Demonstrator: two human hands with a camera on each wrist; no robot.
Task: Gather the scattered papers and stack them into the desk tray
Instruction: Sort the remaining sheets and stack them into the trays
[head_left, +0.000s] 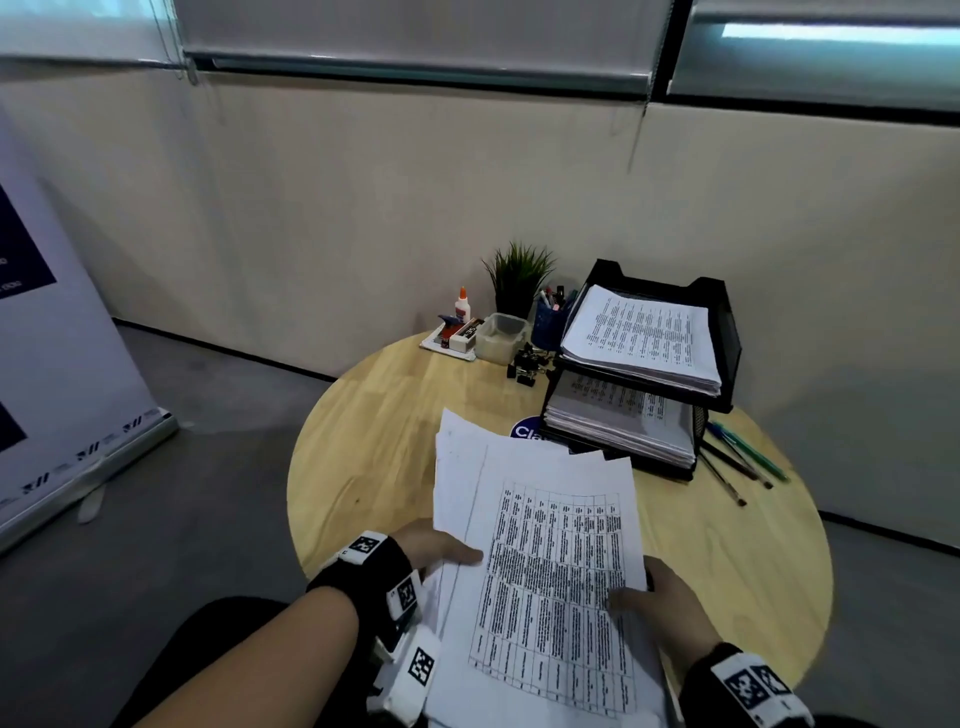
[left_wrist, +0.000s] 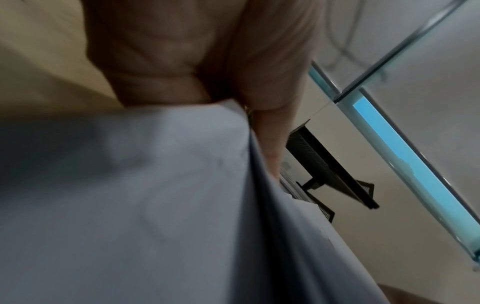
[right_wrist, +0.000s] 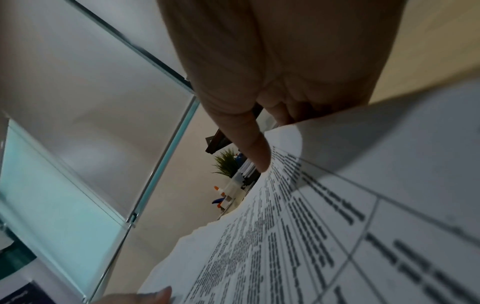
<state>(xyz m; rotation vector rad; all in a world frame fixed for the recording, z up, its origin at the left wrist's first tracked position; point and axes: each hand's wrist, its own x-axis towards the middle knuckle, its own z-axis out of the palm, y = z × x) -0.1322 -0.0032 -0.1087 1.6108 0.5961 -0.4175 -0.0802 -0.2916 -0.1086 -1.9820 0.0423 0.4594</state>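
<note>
A bundle of printed papers (head_left: 545, 551) is held up over the near part of the round wooden table (head_left: 374, 431). My left hand (head_left: 441, 551) grips its left edge, thumb on top. My right hand (head_left: 654, 587) pinches its right edge, thumb on the printed top sheet. The left wrist view shows the papers' blank underside (left_wrist: 155, 205) under my fingers (left_wrist: 161, 61). The right wrist view shows the printed sheet (right_wrist: 337, 226) under my thumb (right_wrist: 249, 144). The black two-tier desk tray (head_left: 722, 332) stands at the back right, both tiers holding paper stacks (head_left: 644, 338).
Left of the tray are a blue pen cup (head_left: 550, 322), a small plant (head_left: 519, 275), a clear box (head_left: 501, 338), a glue bottle (head_left: 462, 304) and binder clips (head_left: 530, 361). Pens (head_left: 743, 457) lie right of the tray. A banner stand (head_left: 62, 364) is on the floor at left.
</note>
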